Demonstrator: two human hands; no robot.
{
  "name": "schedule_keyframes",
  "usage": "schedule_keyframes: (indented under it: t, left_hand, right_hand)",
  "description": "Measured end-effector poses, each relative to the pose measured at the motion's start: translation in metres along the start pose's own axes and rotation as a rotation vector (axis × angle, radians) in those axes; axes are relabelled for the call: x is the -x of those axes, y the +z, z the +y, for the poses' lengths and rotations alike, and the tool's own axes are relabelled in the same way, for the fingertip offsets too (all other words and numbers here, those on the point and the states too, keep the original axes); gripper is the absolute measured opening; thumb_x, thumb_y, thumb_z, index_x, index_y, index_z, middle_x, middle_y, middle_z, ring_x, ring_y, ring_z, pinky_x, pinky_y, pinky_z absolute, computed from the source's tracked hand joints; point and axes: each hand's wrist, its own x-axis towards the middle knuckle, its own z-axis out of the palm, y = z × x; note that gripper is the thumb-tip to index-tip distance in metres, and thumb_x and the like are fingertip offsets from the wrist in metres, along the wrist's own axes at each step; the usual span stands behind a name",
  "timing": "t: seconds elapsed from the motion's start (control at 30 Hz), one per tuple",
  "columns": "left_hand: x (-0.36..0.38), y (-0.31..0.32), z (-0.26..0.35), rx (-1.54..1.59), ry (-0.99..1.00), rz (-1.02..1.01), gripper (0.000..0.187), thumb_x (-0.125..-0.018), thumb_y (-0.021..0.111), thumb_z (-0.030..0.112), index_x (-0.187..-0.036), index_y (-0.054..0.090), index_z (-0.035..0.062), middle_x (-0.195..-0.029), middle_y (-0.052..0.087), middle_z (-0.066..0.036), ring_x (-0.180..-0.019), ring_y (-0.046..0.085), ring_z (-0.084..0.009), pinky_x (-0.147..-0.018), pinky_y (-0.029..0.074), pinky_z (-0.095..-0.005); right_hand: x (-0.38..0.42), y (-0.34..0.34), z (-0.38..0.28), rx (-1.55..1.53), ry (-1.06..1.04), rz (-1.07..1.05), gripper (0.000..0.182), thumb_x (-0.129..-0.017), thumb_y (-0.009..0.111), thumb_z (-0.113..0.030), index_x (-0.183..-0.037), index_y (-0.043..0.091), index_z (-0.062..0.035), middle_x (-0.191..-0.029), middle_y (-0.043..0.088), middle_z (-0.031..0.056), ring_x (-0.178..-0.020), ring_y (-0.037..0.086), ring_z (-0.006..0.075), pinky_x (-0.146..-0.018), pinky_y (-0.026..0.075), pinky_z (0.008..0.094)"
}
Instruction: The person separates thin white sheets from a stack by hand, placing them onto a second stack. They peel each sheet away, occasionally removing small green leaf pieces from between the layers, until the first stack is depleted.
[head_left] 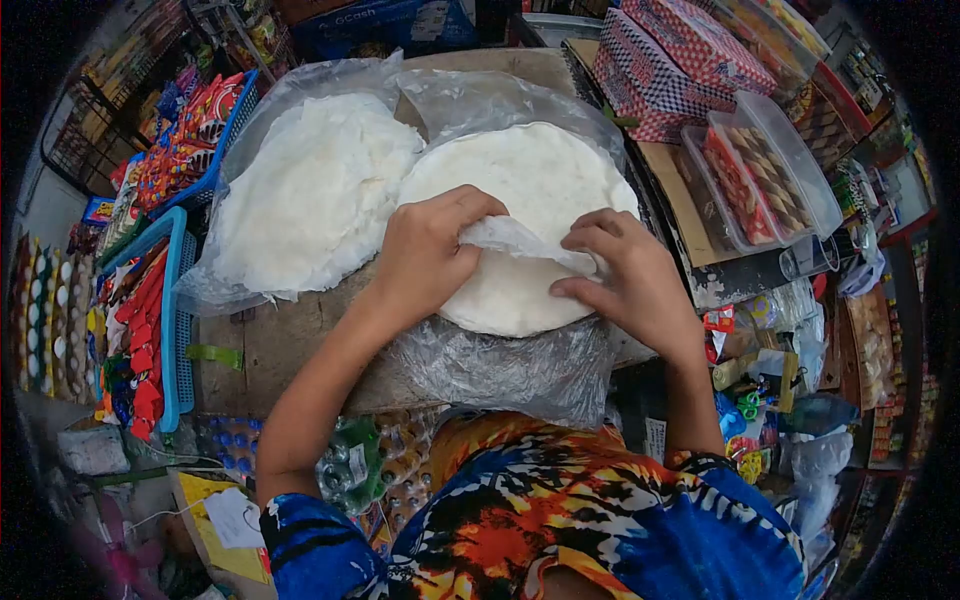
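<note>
A stack of thin round white wrappers lies on clear plastic in the middle of the wooden table. My left hand pinches the lifted edge of a thin white wrapper between thumb and fingers. At the other end of that raised edge, my right hand has its fingers and thumb closed on the same wrapper, low over the stack. To the left, a loose, ragged pile of separated wrappers rests on another clear plastic sheet.
Blue baskets of packaged snacks flank the table's left side. At the right stand red-checked boxes and clear plastic tubs with wafer sticks. A green strip sticks to the wooden tabletop. Bottles lie below the front edge.
</note>
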Motion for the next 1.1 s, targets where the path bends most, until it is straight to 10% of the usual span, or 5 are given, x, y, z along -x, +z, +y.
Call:
schedule_keyframes:
  t: [0.37, 0.43, 0.63, 1.0, 1.1]
  left_hand:
    - [-0.009, 0.017, 0.045, -0.197, 0.203, 0.308, 0.02, -0.067, 0.067, -0.003, -0.087, 0.063, 0.0012, -0.082, 0.064, -0.01, -0.079, 0.066, -0.0294, -0.069, 0.052, -0.0345]
    - [0.003, 0.023, 0.053, -0.27, 0.563, 0.199, 0.015, -0.075, 0.071, 0.007, -0.086, 0.061, 0.0044, -0.077, 0.06, -0.008, -0.074, 0.064, -0.0273, -0.061, 0.05, -0.0348]
    - [0.004, 0.051, 0.044, -0.284, 0.406, -0.039, 0.025, -0.079, 0.072, 0.025, -0.092, 0.063, 0.0064, -0.079, 0.058, -0.006, -0.067, 0.058, -0.0228, -0.056, 0.049, -0.0352]
    - [0.001, 0.038, 0.039, -0.414, 0.547, -0.351, 0.04, -0.076, 0.067, 0.019, -0.115, 0.062, 0.0133, -0.096, 0.055, -0.003, -0.09, 0.055, -0.0216, -0.08, 0.048, -0.0372]
    - [-0.011, 0.03, 0.038, -0.602, 0.745, -0.022, 0.045, -0.075, 0.063, 0.015, -0.12, 0.06, 0.014, -0.11, 0.056, -0.005, -0.103, 0.055, -0.023, -0.094, 0.045, -0.0434]
  right_hand:
    - [-0.015, -0.011, 0.019, -0.109, 0.148, 0.175, 0.02, -0.074, 0.057, 0.001, -0.092, 0.064, 0.0029, -0.086, 0.064, 0.0196, -0.078, 0.063, 0.0376, -0.071, 0.05, 0.0404]
    - [-0.015, -0.014, 0.015, -0.144, 0.14, 0.173, 0.019, -0.073, 0.058, 0.001, -0.09, 0.065, 0.0039, -0.085, 0.064, 0.0206, -0.077, 0.064, 0.0373, -0.07, 0.05, 0.04]
    - [-0.017, -0.024, 0.0, -0.34, 0.164, -0.009, 0.013, -0.073, 0.061, 0.001, -0.084, 0.066, 0.0053, -0.078, 0.064, 0.0218, -0.072, 0.064, 0.0373, -0.065, 0.05, 0.0385]
    - [-0.056, -0.024, 0.041, -0.103, 0.135, 0.108, 0.02, -0.077, 0.061, -0.007, -0.092, 0.068, 0.0047, -0.08, 0.065, 0.0246, -0.072, 0.067, 0.0346, -0.068, 0.051, 0.0384]
    - [-0.059, -0.032, 0.033, -0.165, 0.063, -0.003, 0.021, -0.078, 0.062, -0.009, -0.093, 0.068, 0.004, -0.079, 0.066, 0.0223, -0.071, 0.068, 0.0307, -0.068, 0.052, 0.0364]
